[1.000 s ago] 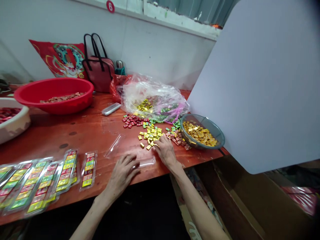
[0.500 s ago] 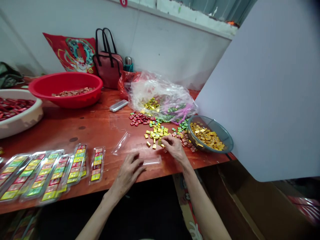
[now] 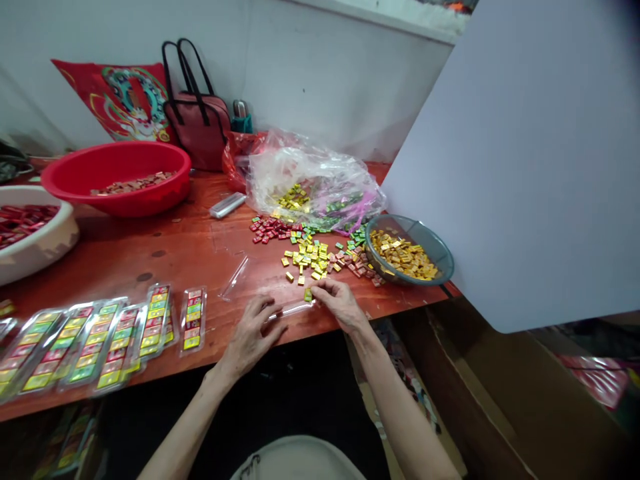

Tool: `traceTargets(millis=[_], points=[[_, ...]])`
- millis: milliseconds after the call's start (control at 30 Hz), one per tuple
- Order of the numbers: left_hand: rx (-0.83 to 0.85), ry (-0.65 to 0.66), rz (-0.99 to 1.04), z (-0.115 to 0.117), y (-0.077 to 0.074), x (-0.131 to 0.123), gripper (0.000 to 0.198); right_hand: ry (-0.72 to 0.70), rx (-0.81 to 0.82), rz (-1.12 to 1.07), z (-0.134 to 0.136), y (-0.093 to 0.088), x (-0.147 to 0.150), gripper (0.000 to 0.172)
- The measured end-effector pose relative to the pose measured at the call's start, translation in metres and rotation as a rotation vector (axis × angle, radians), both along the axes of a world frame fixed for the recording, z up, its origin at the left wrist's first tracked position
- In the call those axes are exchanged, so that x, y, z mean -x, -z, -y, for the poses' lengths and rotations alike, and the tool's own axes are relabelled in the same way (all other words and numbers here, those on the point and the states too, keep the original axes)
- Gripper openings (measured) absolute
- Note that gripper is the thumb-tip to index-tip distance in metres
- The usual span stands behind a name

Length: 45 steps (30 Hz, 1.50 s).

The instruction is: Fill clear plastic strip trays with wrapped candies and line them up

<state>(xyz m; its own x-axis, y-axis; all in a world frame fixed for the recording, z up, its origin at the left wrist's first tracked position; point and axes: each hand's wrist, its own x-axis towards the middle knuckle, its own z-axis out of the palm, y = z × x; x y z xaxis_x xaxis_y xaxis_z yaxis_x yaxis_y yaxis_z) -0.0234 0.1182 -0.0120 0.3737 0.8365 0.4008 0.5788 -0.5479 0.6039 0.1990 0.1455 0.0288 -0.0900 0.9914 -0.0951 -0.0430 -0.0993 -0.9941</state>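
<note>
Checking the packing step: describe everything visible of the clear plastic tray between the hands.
The clear plastic tray is a narrow, see-through strip that lies flat near the front edge of the red-brown table. It appears empty. The left hand rests on its left end. The right hand pinches a small green piece at its right end.

Moved: right hand (image 3: 340, 303) is off the yellow pile (image 3: 310, 257) and drawn back toward the table's near edge. Before, it was spread over the loose pieces; now its fingertips pinch one small yellow-green piece (image 3: 309, 294) at the right end of the clear tray (image 3: 295, 309). View has dipped lower: pale cloth (image 3: 300, 460) now shows at the bottom edge
</note>
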Motion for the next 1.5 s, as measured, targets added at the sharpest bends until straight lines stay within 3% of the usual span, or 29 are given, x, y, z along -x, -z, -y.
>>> traceTargets(millis=[467, 700, 900, 1133, 1367, 1500], points=[[0.021, -0.009, -0.051, 0.003, -0.006, 0.003, 0.030, -0.021, -0.114, 0.000, 0.006, 0.006, 0.001, 0.019], [-0.005, -0.085, -0.029, 0.004, -0.006, 0.003, 0.027, -0.049, -0.170, 0.137, 0.002, 0.006, 0.008, 0.017], [0.014, -0.035, 0.004, 0.004, -0.005, 0.005, 0.031, -0.118, -0.218, 0.332, 0.000, 0.011, 0.014, 0.018], [0.016, -0.004, 0.017, 0.004, -0.005, 0.006, 0.019, -0.126, -0.210, 0.378, 0.002, 0.007, 0.021, 0.018], [-0.013, 0.010, 0.000, 0.003, -0.003, 0.006, 0.016, -0.042, -0.146, 0.267, -0.003, 0.021, 0.011, 0.020], [-0.020, 0.019, -0.004, 0.004, -0.002, 0.005, 0.014, -0.077, -0.166, 0.363, 0.004, 0.017, 0.014, 0.019]])
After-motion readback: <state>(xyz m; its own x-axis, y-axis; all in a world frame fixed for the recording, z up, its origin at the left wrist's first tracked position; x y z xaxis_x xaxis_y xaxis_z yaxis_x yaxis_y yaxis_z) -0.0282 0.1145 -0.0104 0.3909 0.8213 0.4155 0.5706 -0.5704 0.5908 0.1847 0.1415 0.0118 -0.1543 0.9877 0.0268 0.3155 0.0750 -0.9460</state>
